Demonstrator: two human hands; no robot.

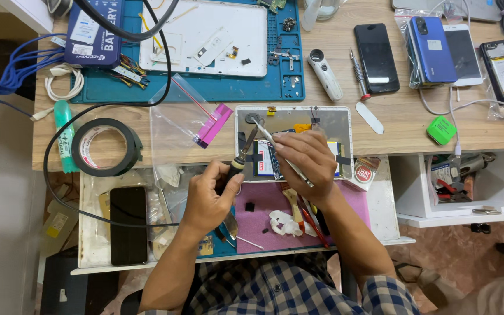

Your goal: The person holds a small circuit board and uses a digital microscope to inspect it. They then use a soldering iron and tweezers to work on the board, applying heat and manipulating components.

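Gripping black-handled soldering iron (241,156) and thin metal tweezers (280,154) over opened tablet (328,123)

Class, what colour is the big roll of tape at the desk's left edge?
Black: the roll of tape shows best in the head view.

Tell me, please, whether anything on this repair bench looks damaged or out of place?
The tablet under both hands lies opened, its insides bare. The left hand holds a screwdriver to it; the right hand holds tweezers. A second open tablet shell sits on the blue mat, with small parts scattered.
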